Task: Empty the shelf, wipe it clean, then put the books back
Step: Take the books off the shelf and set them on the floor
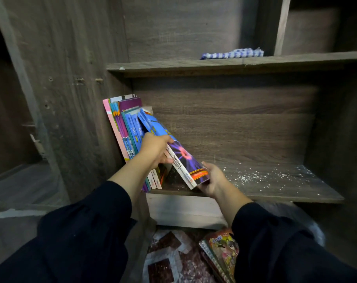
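A row of books point(130, 131) stands at the left end of the wooden shelf point(275, 186), pressed against the left side panel, and the rightmost blue book point(173, 152) with a purple plasma picture leans leftward onto the others. The left hand point(156, 149) grasps that leaning book around its spine at mid-height, while the right hand point(213, 180) cups and grips its lower near corner at the shelf's front edge. White specks dust the bare right part of the shelf, a blue checked cloth point(232, 53) lies on the board above, and a spiral-bound comic book point(222, 254) rests on the floor below.
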`<state>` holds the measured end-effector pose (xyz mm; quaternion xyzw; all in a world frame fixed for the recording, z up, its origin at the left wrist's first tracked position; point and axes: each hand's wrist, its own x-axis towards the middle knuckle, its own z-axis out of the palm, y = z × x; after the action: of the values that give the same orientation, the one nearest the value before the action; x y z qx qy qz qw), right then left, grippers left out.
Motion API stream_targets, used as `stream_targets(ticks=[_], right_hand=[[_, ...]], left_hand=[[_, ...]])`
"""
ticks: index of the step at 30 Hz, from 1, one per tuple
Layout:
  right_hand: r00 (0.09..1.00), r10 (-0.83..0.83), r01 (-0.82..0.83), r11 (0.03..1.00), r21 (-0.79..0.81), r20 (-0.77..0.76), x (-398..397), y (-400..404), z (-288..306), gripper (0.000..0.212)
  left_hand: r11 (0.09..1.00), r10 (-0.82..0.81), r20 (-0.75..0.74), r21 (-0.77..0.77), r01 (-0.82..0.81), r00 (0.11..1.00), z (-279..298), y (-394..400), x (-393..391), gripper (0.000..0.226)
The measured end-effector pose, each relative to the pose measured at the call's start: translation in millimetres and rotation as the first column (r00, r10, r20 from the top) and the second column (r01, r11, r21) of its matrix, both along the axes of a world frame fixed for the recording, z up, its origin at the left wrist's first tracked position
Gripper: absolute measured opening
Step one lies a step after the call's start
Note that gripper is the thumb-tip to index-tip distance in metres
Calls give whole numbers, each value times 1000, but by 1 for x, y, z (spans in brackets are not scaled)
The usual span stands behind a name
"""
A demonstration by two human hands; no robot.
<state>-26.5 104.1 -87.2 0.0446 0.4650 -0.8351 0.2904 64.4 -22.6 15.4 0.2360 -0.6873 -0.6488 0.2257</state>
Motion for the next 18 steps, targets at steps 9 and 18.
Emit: stream_targets(ticks=[9,18], right_hand=[[997,14,-2,985,174,-69,38,86,-8,22],[986,130,-71,897,437,-105,85,109,-49,20]], left_hand=[[982,-185,235,85,169,954,-31,13,66,10],[962,-261,435,187,198,862,-90,19,117,7]])
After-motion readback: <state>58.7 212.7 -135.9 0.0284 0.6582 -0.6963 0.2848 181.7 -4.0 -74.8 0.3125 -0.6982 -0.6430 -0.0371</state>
